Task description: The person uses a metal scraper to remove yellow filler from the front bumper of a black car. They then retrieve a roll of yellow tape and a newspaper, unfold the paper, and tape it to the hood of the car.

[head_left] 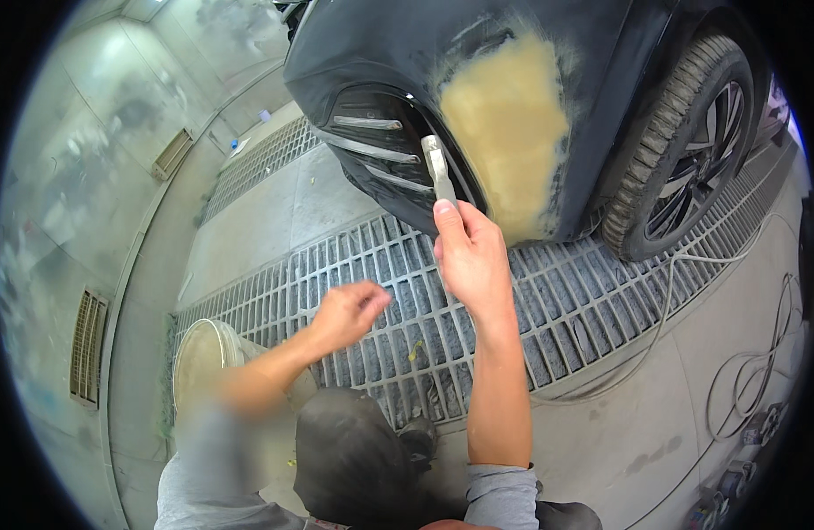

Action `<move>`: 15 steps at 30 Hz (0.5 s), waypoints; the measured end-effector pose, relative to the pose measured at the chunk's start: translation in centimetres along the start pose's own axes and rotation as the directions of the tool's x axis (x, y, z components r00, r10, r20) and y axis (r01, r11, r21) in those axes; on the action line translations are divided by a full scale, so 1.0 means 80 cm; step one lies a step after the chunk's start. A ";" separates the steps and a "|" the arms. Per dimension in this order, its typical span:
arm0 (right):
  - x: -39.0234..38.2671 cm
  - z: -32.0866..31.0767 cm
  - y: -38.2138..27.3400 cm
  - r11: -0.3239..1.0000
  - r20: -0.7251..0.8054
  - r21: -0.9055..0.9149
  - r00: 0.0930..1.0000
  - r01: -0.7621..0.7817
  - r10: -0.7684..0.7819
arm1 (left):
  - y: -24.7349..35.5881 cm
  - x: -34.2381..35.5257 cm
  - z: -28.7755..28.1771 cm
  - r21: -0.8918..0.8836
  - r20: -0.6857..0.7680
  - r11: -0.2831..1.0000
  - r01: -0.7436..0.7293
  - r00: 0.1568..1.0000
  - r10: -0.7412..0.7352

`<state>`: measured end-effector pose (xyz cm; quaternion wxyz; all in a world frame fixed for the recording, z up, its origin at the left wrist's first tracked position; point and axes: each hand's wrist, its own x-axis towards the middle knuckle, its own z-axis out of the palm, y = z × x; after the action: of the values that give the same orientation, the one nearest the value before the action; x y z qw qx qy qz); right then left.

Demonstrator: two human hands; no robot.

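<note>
My right hand (469, 256) grips a small pale, flat-handled tool (439, 168), its tip at the dark slatted bumper vent (376, 155) of a dark car. A tan patch of filler (504, 124), with scuffed edges, covers the bodywork just right of the tool. My left hand (345, 314) hangs lower and to the left above the floor grating, fingers curled together; whether they hold anything is unclear.
A pale bucket (235, 344) stands beside my left forearm. The car's wheel (636, 177) is at the right. Floor grating (566, 318) runs under the bumper. Coiled hoses (742, 371) lie at the lower right, and booth walls (63, 203) rise at the left.
</note>
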<state>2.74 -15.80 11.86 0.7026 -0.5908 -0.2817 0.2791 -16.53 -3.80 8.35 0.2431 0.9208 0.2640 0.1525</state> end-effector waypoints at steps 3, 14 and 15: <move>-0.012 0.000 -0.022 0.998 0.060 0.062 0.998 -0.031 0.027 | 0.035 0.060 -0.031 -0.130 -0.232 0.991 -0.026 0.973 -0.005; -0.046 -0.043 -0.017 0.982 0.039 0.168 0.996 -0.083 0.078 | 0.140 0.213 -0.049 -0.721 -0.388 0.681 -0.130 0.890 -0.240; -0.047 -0.047 -0.013 0.977 0.044 0.192 0.996 -0.090 0.083 | 0.130 0.216 -0.049 -0.737 -0.393 0.660 -0.142 0.885 -0.248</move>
<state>2.94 -21.19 12.13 0.7388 -0.5263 -0.2398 0.3459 0.24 -0.36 19.74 0.5341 0.6658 0.2551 0.4542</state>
